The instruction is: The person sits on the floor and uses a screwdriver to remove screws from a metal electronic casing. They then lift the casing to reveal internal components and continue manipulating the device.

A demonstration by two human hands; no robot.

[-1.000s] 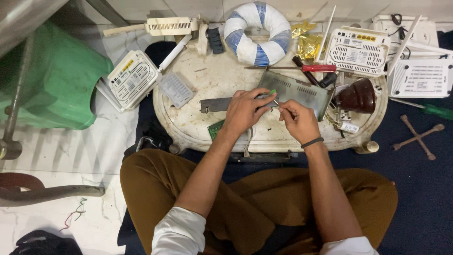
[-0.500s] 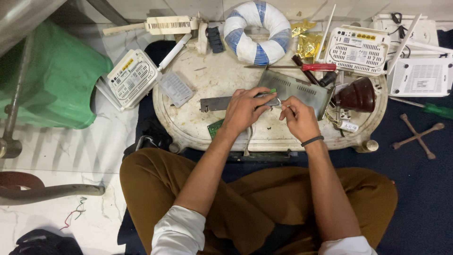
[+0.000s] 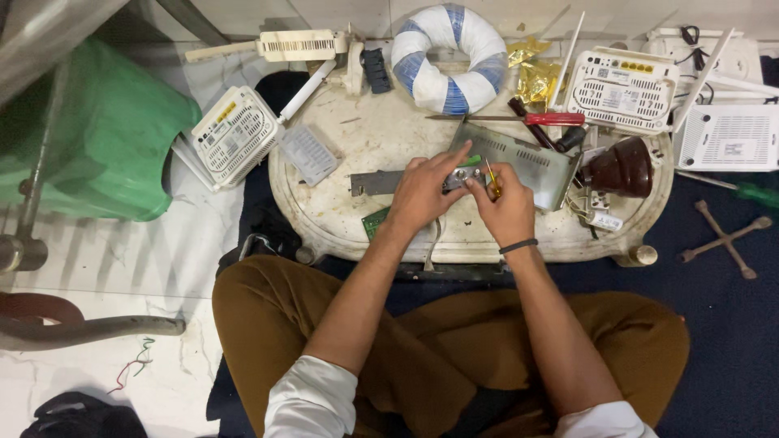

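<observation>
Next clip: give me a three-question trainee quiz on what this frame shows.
1. True or false: the right hand holds a small yellow-handled tool.
2. Which lies just beyond the hands, at the table's far edge? A) blue-and-white ring B) green cloth C) cross-shaped wrench
3. Fill in: the left hand presses on a small metal part beside the grey ____ cover.

Key
1. True
2. A
3. metal
</observation>
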